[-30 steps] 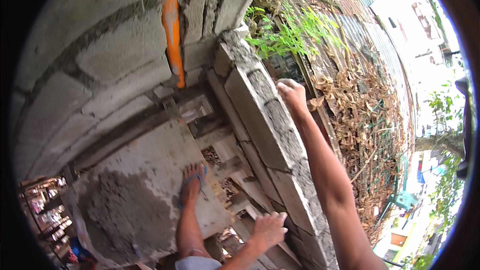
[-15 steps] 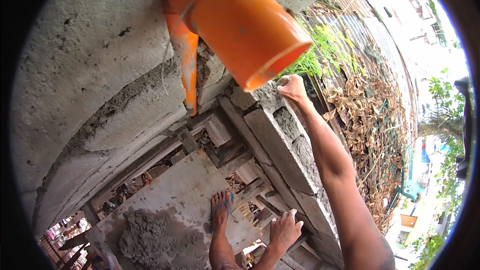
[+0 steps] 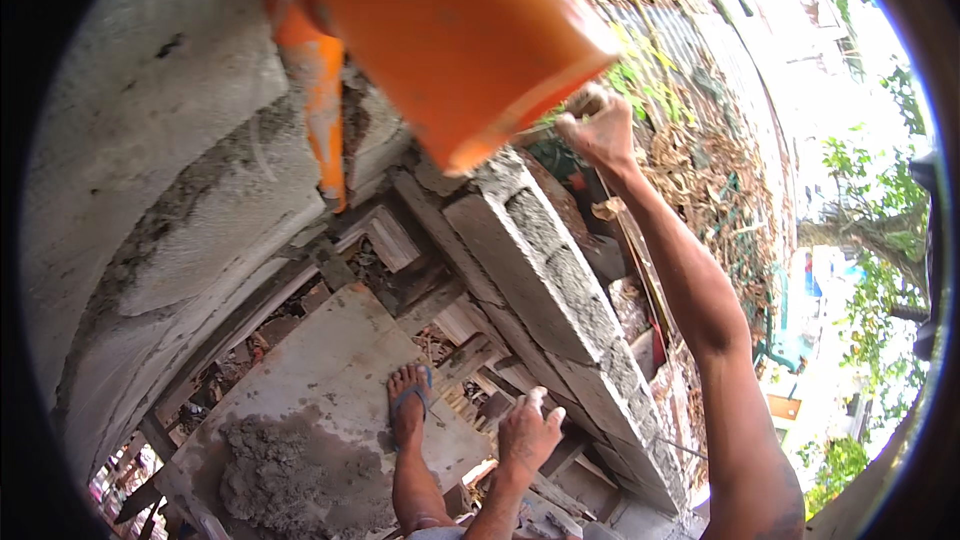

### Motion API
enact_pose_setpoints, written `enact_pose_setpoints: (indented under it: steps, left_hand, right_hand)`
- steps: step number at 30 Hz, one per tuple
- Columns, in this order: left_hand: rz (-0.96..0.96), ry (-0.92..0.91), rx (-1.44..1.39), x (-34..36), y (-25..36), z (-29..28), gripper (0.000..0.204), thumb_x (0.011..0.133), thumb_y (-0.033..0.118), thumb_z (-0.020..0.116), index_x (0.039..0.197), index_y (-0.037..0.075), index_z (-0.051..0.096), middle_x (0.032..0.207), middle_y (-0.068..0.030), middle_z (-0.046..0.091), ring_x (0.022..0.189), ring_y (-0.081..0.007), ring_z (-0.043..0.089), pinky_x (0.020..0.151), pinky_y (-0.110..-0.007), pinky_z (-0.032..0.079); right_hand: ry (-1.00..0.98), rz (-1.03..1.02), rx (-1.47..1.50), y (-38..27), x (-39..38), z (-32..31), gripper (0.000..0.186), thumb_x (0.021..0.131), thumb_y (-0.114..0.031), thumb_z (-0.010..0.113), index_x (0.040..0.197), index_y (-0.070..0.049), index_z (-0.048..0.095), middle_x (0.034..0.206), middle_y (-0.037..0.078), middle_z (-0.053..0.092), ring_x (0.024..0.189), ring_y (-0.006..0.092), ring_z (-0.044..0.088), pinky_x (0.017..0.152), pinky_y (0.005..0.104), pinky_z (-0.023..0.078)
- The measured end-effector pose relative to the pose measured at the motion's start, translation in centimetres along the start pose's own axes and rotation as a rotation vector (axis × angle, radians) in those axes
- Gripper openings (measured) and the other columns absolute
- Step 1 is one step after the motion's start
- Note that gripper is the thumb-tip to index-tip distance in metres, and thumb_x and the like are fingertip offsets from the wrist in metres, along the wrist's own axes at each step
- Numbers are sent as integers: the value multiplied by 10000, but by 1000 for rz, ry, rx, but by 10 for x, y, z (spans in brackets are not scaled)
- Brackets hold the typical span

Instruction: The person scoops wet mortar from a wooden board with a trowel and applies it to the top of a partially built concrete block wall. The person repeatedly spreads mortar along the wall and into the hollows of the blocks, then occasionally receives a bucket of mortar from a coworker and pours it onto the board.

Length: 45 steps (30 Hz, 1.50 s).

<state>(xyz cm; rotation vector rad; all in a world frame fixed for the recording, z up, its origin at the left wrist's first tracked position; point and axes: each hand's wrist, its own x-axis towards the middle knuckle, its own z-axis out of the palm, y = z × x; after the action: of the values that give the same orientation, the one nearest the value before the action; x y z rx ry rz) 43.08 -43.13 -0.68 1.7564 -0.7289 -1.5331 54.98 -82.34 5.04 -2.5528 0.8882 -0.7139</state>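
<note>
My right hand [image 3: 600,130] is raised at the far end of the block wall [image 3: 530,270], beside the open end of a large orange pipe [image 3: 450,40]. Its fingers are curled in. I cannot make out what, if anything, they hold. My left hand [image 3: 530,430] hangs lower, on the near side of the wall, with its mortar-smeared fingers loosely bent and apart and nothing seen in them. Grey mortar lies along the top of the blocks. A heap of wet mortar [image 3: 290,475] sits on a pale board [image 3: 320,355], where my slippered foot [image 3: 408,400] stands.
A rough concrete wall [image 3: 150,170] rises on the left, with a thinner orange pipe [image 3: 325,130] against it. Gaps between wooden beams show rubble below. Past the block wall lie dry leaves [image 3: 690,170], corrugated roofing [image 3: 650,30] and green plants.
My right hand has risen off the block top and now sits by the pipe's rim, its wrist bent. The view has shifted, so the pipe looms larger. My left hand stays low, fingers still bent.
</note>
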Motion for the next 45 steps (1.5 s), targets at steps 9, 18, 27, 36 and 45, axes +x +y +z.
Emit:
enact_pose_setpoints:
  steps: [9, 18, 27, 36, 45]
  left_hand:
    - [29, 50, -39, 1, -17, 28, 426, 854, 223, 702, 1200, 5, 583, 1052, -221, 667, 980, -370, 652, 847, -408, 516]
    - [-57, 41, -194, 3, -3, 29, 256, 895, 199, 666, 1080, 27, 624, 947, -171, 671, 873, -299, 655, 783, -398, 508]
    - [30, 356, -534, -18, -29, 68, 294, 912, 280, 690, 884, -8, 642, 774, -63, 664, 644, -148, 519, 650, -329, 454]
    - [-175, -428, -1302, -172, -85, 198, 533, 995, 532, 432, 1155, 56, 610, 1031, -86, 702, 911, -168, 674, 776, -298, 513]
    - [-133, 232, -878, -404, -98, 221, 460, 949, 365, 643, 1194, -1, 513, 1111, -60, 600, 1009, -111, 577, 936, -304, 446]
  right_hand:
    - [-235, -51, -128, -29, 24, -75, 285, 699, -232, 755, 835, 12, 702, 792, 90, 708, 661, 145, 648, 646, 287, 557]
    - [163, 131, -210, -76, -22, -137, 302, 822, -284, 759, 887, 4, 699, 738, 117, 681, 649, 156, 618, 602, 294, 497]
    - [-90, 161, -162, -140, -261, -250, 455, 834, -115, 699, 1220, 31, 507, 1128, 197, 594, 1102, 250, 575, 937, 355, 452]
    - [-250, 751, 282, -57, -749, -156, 379, 958, -308, 482, 1039, -12, 704, 971, 135, 711, 919, 263, 665, 894, 381, 478]
    - [-727, 1298, 303, 19, -925, -447, 241, 931, -202, 624, 1020, 21, 642, 793, 55, 623, 722, 145, 621, 632, 262, 527]
